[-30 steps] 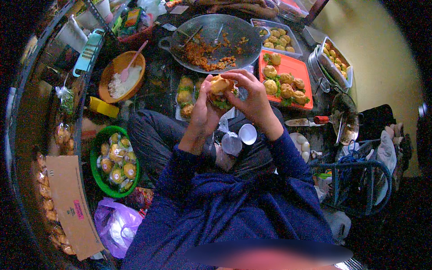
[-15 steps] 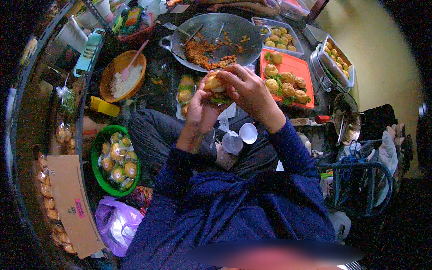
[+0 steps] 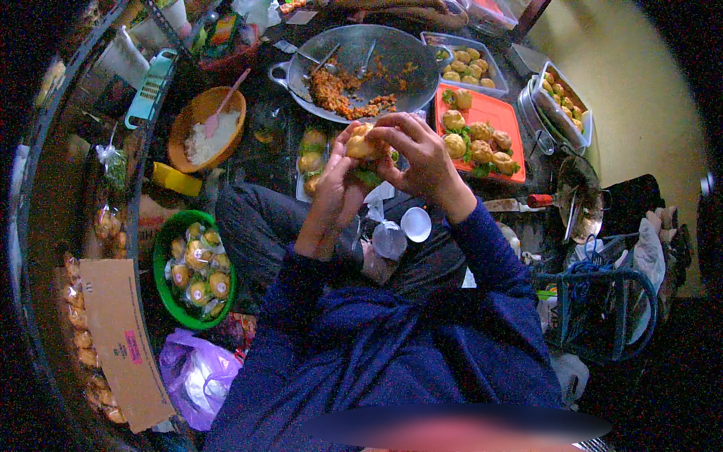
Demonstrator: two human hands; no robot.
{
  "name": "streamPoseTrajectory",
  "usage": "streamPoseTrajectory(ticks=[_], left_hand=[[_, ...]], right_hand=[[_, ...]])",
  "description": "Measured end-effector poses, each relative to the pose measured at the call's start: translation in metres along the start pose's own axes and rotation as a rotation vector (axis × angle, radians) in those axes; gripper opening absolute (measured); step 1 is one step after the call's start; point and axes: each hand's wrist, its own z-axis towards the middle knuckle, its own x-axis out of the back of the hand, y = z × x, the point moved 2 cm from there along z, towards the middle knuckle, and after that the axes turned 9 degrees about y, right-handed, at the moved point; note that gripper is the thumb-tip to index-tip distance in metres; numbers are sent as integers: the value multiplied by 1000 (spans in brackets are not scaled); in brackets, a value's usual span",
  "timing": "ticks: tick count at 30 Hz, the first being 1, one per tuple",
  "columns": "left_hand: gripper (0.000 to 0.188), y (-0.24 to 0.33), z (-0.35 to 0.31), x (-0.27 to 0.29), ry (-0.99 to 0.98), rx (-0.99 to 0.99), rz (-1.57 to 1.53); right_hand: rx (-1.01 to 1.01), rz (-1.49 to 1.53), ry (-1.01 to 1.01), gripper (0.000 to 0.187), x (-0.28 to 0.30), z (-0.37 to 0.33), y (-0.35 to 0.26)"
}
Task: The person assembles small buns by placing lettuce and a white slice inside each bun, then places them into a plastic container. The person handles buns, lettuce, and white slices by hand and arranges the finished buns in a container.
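Over my lap, in front of the wok, both hands grip one small golden bun [image 3: 364, 146] with green leaf showing at its underside. My left hand [image 3: 337, 172] wraps round it from the left and below. From the right, the curled fingers of my right hand [image 3: 422, 157] press on its side and top. Just beyond is the wide metal wok [image 3: 358, 45] with reddish-orange filling and utensils in it. Right of my hands, several buns with green leaves sit on an orange tray [image 3: 503, 105]. A clear pack of filled buns [image 3: 310, 160] lies behind my left hand, partly hidden.
At left are a brown bowl [image 3: 175, 135] of white food, a green basket [image 3: 160, 264] of wrapped buns and a purple bag [image 3: 177, 354]. Clear containers [image 3: 493, 81] of buns stand far right. A red-handled knife [image 3: 508, 204] lies right. Two small white cups [image 3: 416, 224] sit on my lap.
The bun has been turned and tilted in my fingers, so its rounded top shows more and the leaf less. My right fingers have shifted slightly; both hands keep hold.
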Motion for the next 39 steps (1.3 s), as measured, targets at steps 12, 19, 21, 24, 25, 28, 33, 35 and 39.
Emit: streamPoseTrajectory(ticks=[12, 19, 21, 24, 25, 28, 33, 35, 39], left_hand=[[49, 3, -4, -5, 39, 49, -29], [60, 0, 1, 2, -5, 26, -44], [62, -3, 1, 5, 16, 8, -2], [67, -10, -1, 8, 76, -6, 78], [68, -11, 0, 9, 73, 3, 125], [67, -19, 6, 8, 78, 57, 166], [66, -43, 27, -1, 40, 105, 224], [66, -54, 39, -6, 32, 125, 250], [68, -81, 58, -21, -33, 181, 289]], right_hand=[[-157, 152, 65, 24, 2, -9, -3], [-376, 67, 136, 17, -6, -23, 4], [-393, 51, 158, 17, -11, -30, 4], [-458, 124, 177, 21, -19, -43, 7], [-528, 182, 183, 26, -20, -49, 9], [-809, 385, 222, 50, -24, -66, 24], [-1059, 545, 175, 61, -26, -91, 58], [-1109, 572, 151, 59, -22, -104, 70], [-1188, 877, 254, 59, -10, -122, 97]])
